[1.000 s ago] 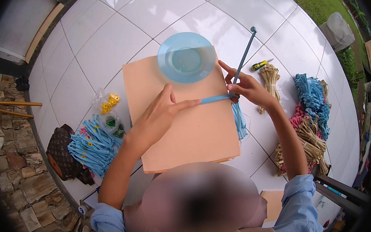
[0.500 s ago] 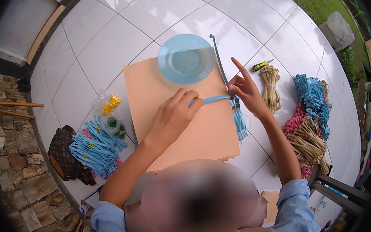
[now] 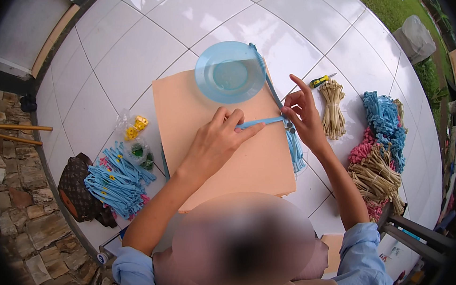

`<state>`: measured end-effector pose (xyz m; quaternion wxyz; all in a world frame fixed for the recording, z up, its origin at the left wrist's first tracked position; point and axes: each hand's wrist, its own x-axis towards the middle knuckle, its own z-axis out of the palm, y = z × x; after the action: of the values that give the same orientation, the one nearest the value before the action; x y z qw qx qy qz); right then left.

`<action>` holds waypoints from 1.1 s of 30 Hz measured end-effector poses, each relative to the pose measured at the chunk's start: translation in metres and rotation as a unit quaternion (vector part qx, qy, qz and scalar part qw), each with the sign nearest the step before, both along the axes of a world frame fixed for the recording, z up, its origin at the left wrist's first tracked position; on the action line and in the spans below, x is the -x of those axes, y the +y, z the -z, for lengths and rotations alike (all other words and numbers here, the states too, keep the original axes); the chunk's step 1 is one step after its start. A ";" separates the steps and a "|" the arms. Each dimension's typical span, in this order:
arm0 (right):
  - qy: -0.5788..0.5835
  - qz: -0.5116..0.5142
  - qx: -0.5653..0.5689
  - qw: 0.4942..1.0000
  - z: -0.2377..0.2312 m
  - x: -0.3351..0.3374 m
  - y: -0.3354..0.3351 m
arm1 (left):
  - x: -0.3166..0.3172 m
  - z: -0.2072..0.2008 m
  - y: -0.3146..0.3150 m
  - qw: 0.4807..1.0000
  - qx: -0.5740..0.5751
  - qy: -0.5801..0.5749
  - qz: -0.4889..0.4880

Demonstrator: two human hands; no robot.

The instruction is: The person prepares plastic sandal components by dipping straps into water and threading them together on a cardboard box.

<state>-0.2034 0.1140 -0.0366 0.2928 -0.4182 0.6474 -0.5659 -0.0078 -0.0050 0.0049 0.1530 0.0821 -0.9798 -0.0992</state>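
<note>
My left hand (image 3: pixel 216 139) is closed on one end of a flat light-blue strap (image 3: pixel 261 122) above a peach-coloured board (image 3: pixel 230 174). To the right, my right hand (image 3: pixel 304 119) pinches that strap near the board's right edge, its index finger pointing up and away. From this pinch another blue length runs upward to a small knob at the rim of a translucent blue plate (image 3: pixel 206 88). Just under my right fingers is a small dark round piece (image 3: pixel 290 127); its kind is unclear. Blue straps (image 3: pixel 296 156) hang out beside the board there.
On the left lie a pile of blue straps (image 3: pixel 111 186), a clear bag with yellow pieces (image 3: pixel 135 128) and a brown patterned bag (image 3: pixel 76 184). At right are a screwdriver (image 3: pixel 320 81), a beige cord bundle (image 3: pixel 333 110) and heaped blue, pink and beige bundles (image 3: pixel 382 130).
The knobbed end of the strap has swung left onto the plate's rim. My left hand has shifted its fingers slightly along the strap, and my right fingers have curled in more.
</note>
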 end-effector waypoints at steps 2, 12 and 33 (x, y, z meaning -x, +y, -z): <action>0.130 0.007 0.043 0.991 0.000 0.003 0.001 | 0.001 -0.002 0.001 1.000 -0.017 -0.005 -0.005; 0.471 -0.085 0.068 0.875 -0.016 0.007 0.000 | 0.000 0.001 -0.001 0.998 -0.064 0.011 -0.026; 0.346 -0.030 0.071 0.935 0.002 0.007 0.002 | 0.001 0.004 -0.003 0.994 -0.105 0.032 -0.013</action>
<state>-0.2101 0.1162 -0.0385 0.0374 -0.6272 0.6537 -0.4218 -0.0087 -0.0081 0.0005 0.1758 0.1077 -0.9574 -0.2022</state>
